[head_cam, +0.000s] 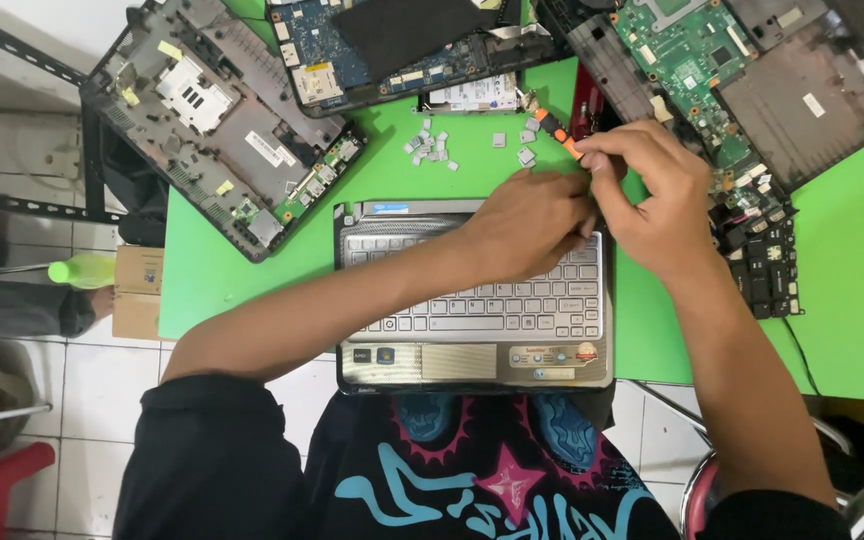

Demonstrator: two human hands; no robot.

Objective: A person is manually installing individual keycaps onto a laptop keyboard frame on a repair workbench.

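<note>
While the right hand [652,200] grips an orange-handled screwdriver [559,133] and the left hand [527,225] presses the silver laptop's [472,345] top-right corner — a slip could gouge keys, scatter loose keycaps [432,146].

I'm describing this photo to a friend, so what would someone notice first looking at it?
First, the two hands meeting at the top right corner of a silver laptop keyboard: the left hand presses there while the right hand holds an orange-and-black screwdriver. Around them, opened laptop shells with bare circuit boards crowd the bright green table.
</note>
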